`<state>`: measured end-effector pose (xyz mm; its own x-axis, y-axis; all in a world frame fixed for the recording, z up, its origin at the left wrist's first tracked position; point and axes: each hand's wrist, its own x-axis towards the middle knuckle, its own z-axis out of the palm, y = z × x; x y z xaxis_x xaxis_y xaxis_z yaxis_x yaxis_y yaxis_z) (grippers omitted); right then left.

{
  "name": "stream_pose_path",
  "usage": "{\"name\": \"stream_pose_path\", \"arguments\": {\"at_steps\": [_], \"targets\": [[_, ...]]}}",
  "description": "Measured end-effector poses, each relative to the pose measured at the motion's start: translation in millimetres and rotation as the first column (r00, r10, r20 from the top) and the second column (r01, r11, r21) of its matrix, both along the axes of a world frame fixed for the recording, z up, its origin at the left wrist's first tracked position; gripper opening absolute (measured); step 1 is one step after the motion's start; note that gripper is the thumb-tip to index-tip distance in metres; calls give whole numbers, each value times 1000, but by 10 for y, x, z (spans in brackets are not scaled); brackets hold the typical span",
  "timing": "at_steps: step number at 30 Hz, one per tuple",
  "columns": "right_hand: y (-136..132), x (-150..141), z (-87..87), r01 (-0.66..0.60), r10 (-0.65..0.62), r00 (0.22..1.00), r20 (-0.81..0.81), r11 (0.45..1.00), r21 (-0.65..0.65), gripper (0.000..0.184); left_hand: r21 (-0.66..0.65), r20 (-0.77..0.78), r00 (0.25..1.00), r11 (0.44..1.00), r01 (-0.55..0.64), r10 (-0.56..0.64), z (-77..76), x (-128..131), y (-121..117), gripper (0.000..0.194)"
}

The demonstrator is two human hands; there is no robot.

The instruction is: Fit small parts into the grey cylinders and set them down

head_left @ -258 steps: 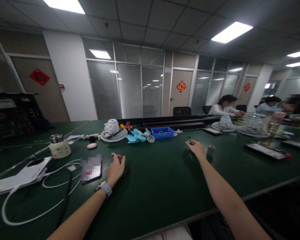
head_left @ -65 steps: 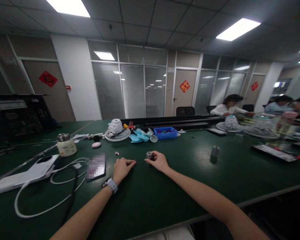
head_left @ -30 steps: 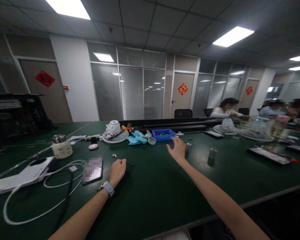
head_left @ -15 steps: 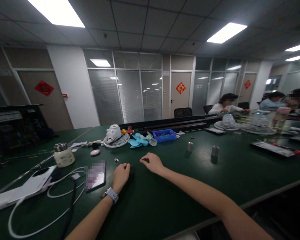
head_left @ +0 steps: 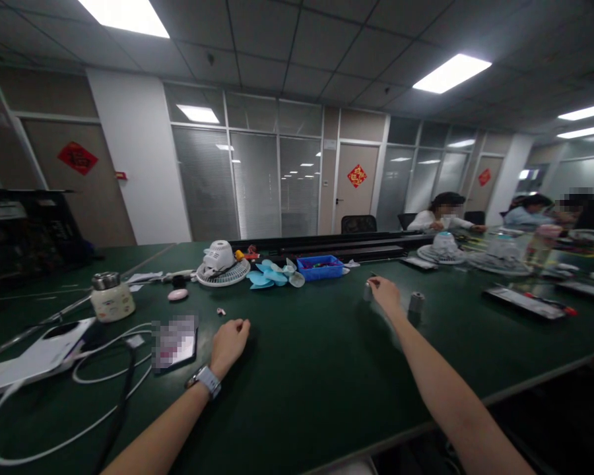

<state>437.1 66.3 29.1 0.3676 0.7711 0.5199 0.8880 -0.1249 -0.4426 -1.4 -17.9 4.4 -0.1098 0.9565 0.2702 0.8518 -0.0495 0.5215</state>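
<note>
Grey metal cylinder [head_left: 367, 291]: upright on the green table [head_left: 297, 369], left of a second cylinder [head_left: 416, 303]; probably rigid, dense, slippery; best held round its sides.
Right hand [head_left: 387, 295]: fingers together at its top, grip unclear.
Left hand [head_left: 230, 340]: fingers curled together, any content hidden.

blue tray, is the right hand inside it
No, the right hand is at a small metal cylinder, to the right of the blue tray.

Open green tabletop [head_left: 297, 376] between forearms
</note>
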Motion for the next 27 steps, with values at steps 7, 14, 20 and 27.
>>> {"name": "stream_pose_path", "arguments": {"at_steps": [7,14,20,27], "targets": [[67,18,-36,11,-11,1000,18,1000,4,27,-6,-4,1000,1000,-3,3,10,7,-9,42],[94,67,-72,25,-29,998,-58,997,-69,31,-32,0,1000,999,12,-12,1,-5,9,42],[132,134,-259,-26,19,984,-179,999,-38,53,-10,-60,998,1000,9,-10,-21,-11,24,42],[41,-151,-151,-68,64,984,-167,997,-20,42,12,1,1000,1000,11,-11,-24,-6,15,45]]}}
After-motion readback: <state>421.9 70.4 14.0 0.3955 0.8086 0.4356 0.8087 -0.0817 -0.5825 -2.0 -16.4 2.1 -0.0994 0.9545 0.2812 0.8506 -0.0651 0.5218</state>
